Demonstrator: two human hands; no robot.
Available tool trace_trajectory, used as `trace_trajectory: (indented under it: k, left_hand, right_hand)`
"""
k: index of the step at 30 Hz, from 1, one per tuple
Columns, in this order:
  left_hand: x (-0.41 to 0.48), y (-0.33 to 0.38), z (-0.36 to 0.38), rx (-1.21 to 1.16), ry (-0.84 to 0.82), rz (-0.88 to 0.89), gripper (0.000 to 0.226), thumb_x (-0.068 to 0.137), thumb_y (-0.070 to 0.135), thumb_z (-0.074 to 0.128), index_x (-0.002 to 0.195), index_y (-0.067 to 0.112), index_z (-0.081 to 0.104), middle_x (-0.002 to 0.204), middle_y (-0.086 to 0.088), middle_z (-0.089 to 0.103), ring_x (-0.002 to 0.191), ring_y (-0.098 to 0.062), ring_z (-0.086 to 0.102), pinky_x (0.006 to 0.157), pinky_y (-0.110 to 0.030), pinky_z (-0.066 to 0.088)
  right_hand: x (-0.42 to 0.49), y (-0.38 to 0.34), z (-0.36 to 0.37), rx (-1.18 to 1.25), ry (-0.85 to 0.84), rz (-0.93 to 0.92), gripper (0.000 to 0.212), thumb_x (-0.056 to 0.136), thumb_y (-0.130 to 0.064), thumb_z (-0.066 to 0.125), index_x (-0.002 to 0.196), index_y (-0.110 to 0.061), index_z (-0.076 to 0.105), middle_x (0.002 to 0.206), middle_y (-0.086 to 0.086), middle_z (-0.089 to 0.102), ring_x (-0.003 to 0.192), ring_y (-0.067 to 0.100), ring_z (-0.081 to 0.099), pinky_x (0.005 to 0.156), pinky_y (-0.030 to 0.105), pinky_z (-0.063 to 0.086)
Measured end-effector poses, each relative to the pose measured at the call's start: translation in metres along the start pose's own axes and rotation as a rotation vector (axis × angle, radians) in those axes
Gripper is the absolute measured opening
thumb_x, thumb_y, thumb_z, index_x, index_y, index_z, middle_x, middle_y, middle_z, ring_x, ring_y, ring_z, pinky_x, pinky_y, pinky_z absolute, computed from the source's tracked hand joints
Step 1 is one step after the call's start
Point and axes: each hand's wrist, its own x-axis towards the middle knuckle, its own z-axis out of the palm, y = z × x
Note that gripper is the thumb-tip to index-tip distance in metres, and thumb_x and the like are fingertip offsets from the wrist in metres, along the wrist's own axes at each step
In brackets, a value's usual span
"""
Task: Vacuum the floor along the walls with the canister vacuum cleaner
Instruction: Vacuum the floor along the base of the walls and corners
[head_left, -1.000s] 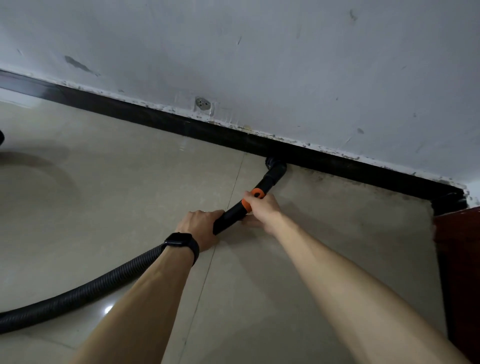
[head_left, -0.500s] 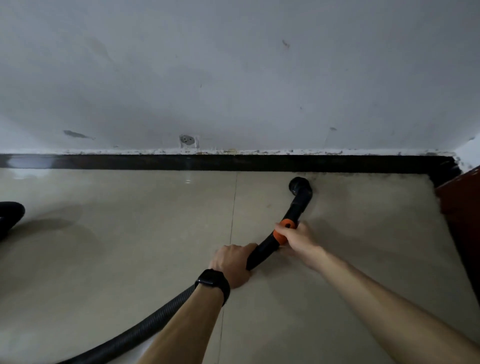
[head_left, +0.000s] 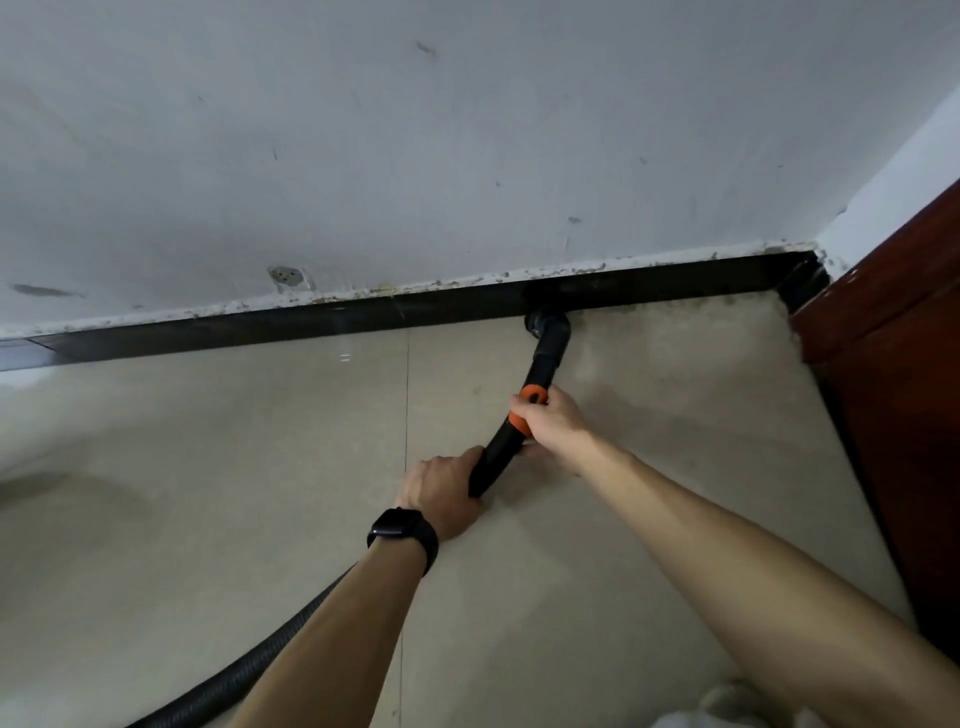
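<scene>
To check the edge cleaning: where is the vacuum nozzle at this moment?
In the head view, the nozzle is right of centre, on the floor against the black baseboard, just beyond the right hand and left of the corner.

Single head view, looking forward-down, close over floor (head_left: 208, 519) toward wall (head_left: 467, 130) base.
</scene>
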Motion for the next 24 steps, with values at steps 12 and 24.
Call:
trace_trajectory:
  k: [12, 24]
  left_hand:
    - [-0.002, -0.015, -0.003, -0.067, -0.024, -0.07, 0.046, 0.089, 0.039, 0.062, 0.132, 0.038, 0.048, 0.101, 0.002, 0.07, 0.089, -0.023, 0.065, 0.079, -0.033, 0.052]
    - [-0.038, -0.036, 0.004, 0.064, -0.095, -0.038, 0.051, 0.09, 0.042, 0.06, 0.137, 0.039, 0.043, 0.106, 0.003, 0.07, 0.094, -0.023, 0.065, 0.078, -0.032, 0.051]
  right_hand:
    - [0.007, -0.003, 0.018, -0.135, -0.001, -0.055, 0.037, 0.101, -0.032, 0.063, 0.124, -0.007, 0.05, 0.114, 0.012, 0.058, 0.072, 0.013, 0.057, 0.036, 0.016, 0.045]
    - [-0.033, 0.032, 0.042, -0.083, 0.006, -0.04, 0.051, 0.093, -0.045, 0.065, 0.126, -0.013, 0.043, 0.104, 0.006, 0.059, 0.089, 0.031, 0.069, 0.072, 0.046, 0.064]
